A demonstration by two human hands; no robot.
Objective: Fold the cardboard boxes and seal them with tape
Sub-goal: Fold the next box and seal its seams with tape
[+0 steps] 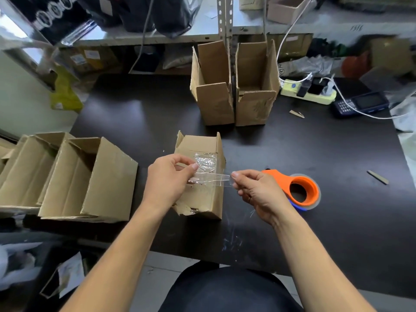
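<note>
Both hands (167,176) (256,190) pinch a crinkled clear tape strip (211,178) over the cardboard box (202,194).

No print or writing can be read for certain; faint dark handwriting runs along the top face of the small cardboard box (200,176) on the dark table, partly under clear tape, too smeared to make out; a pen scrawl on the grey shelf edge (356,28) at upper right may be digits, unclear; labels on the cartons under the shelf (85,58) are blurred; the keypad of the handheld device (360,104) shows only tiny unreadable marks.
</note>
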